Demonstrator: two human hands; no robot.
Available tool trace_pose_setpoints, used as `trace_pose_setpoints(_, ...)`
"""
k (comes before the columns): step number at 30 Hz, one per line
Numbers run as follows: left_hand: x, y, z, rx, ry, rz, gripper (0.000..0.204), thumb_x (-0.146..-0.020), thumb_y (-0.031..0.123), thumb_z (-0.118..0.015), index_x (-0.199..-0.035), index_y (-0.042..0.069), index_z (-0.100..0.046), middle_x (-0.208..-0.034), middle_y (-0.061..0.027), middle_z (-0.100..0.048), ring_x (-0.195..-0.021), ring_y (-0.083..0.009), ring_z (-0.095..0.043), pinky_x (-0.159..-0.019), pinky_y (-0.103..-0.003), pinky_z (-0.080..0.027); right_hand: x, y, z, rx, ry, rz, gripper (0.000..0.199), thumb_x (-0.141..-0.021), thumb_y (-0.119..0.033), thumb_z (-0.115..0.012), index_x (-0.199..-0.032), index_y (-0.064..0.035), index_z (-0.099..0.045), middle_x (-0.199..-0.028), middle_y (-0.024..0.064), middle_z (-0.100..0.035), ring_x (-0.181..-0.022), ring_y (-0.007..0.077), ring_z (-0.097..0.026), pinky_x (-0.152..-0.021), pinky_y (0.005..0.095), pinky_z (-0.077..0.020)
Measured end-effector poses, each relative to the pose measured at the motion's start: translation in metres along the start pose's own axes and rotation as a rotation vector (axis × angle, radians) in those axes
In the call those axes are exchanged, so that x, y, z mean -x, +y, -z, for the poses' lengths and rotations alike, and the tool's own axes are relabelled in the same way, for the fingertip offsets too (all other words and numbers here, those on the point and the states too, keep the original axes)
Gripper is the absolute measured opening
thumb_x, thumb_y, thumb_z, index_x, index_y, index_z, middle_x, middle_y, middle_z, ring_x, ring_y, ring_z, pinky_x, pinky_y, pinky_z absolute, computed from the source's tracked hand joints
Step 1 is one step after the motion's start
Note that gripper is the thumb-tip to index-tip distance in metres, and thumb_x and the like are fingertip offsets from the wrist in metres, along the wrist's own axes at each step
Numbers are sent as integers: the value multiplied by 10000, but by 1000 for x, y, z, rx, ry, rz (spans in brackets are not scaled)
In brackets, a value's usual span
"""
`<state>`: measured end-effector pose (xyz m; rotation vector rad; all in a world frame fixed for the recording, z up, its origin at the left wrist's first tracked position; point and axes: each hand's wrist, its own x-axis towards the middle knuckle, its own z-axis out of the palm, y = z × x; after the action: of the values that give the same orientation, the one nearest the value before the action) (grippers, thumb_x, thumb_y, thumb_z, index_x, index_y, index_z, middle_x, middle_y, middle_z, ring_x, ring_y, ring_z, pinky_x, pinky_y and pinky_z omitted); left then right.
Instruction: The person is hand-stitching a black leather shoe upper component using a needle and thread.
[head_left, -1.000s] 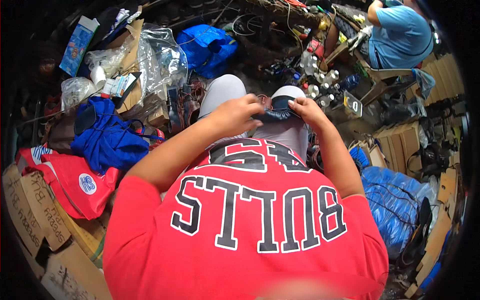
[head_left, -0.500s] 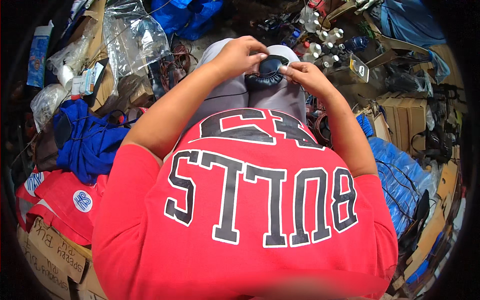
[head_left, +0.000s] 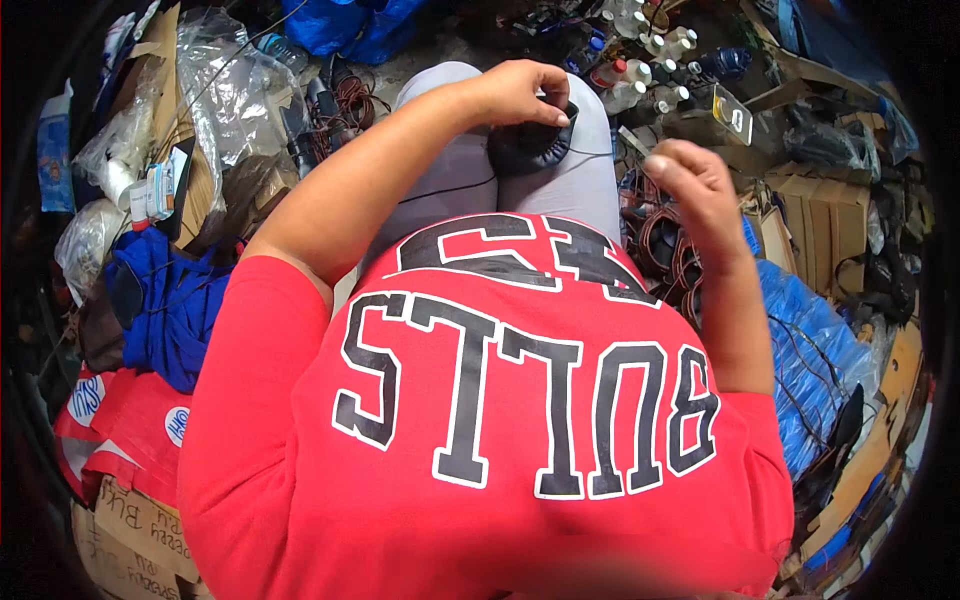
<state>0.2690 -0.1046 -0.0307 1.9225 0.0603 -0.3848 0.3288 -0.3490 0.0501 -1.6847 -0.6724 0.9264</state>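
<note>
Your red shirt (head_left: 480,420) fills the lower view, and above it your grey trousers (head_left: 455,180) carry a dark round pad (head_left: 528,146) on the lap. Your left hand (head_left: 520,92) grips this pad with closed fingers. Your right hand (head_left: 690,185) is raised apart from it, fingers loosely curled and pinched together; I cannot tell if they hold something.

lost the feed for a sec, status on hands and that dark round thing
Left hand grips dark round pad on lap. Right hand raised beside it, fingers pinched, off the pad. Thin black cord trails across thigh.
</note>
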Motion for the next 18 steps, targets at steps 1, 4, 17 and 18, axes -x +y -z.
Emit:
trace_pose_setpoints(1, -4, -8, 4, 14, -44, 37, 212, -765, 199, -714, -853, 87, -556, -710, 30, -515, -549, -60, -447, -508, -226, -379, 0, -10, 4, -55, -55, -74, 191, -843, -165, -604, -738, -10, -565, -625, -46, -417, -611, 40, -387, -536, 223, -329)
trace_pose_setpoints(4, -13, -17, 10, 78, -140, -5, 202, -774, 186, -704, -861, 76, -559, -707, 33, -512, -560, -57, -440, -517, -223, -383, -14, 13, -7, 205, 44, 135, 161, -831, -127, -622, -965, -42, -651, -703, -31, -467, -655, 56, -430, -578, 227, -376)
trace_pose_setpoints(17, -11, -18, 13, 278, -293, 53, 219, -785, 117, -658, -996, 65, -682, -750, 25, -616, -600, -52, -463, -567, -208, -389, -39, 24, -27, 586, 47, 11, 198, -776, -91, -598, -950, -71, -690, -774, 94, -588, -688, 182, -589, -631, 277, -462)
trace_pose_setpoints(18, -11, -18, 13, 279, -293, 53, 219, -785, 117, -658, -996, 65, -682, -750, 25, -616, -600, -52, -463, -567, -208, -389, -39, 23, -27, 598, 42, -5, 200, -771, -101, -598, -945, -72, -692, -784, 104, -602, -703, 192, -602, -641, 281, -470)
